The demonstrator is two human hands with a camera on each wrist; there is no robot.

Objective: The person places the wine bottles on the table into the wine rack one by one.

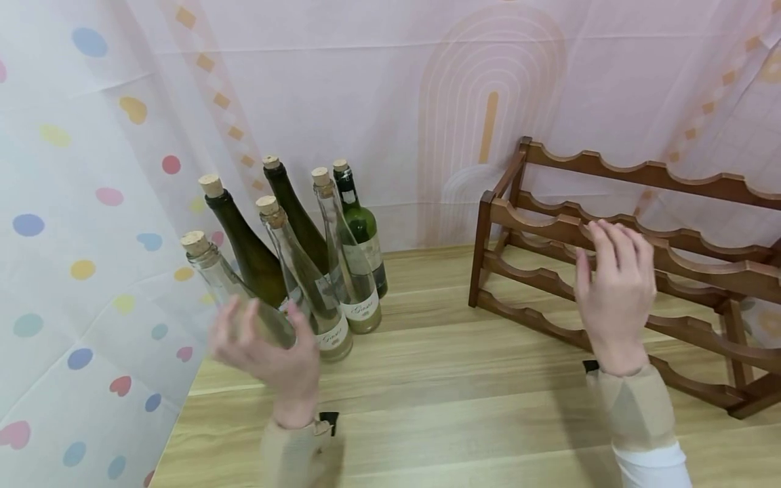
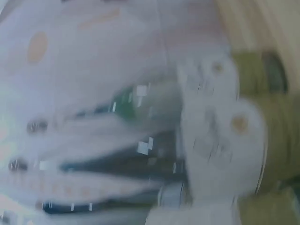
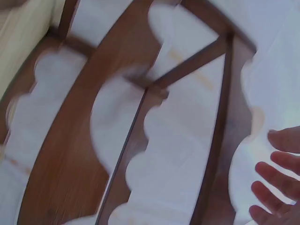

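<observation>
My left hand [image 1: 271, 362], blurred, is in front of the nearest corked clear bottle [image 1: 221, 274], its fingers spread and loosely bent with nothing gripped. Other corked bottles stand close behind: two clear ones with white labels [image 1: 334, 337], two dark ones [image 1: 247, 240] and a green one [image 1: 364, 224]. In the left wrist view the labelled bottles [image 2: 220, 150] look large and smeared, and no fingers show. My right hand [image 1: 617, 291] hovers over the front of a brown wooden bottle rack [image 1: 527, 271], fingers relaxed and holding nothing. Its fingers [image 3: 279, 176] appear at the right wrist view's edge.
A light wood-grain table [image 1: 427, 379] bears the bottles on the left and the scallop-railed rack on the right. Behind hangs a pale patterned cloth [image 1: 366, 81]; another with coloured dots and hearts [image 1: 79, 203] covers the left side.
</observation>
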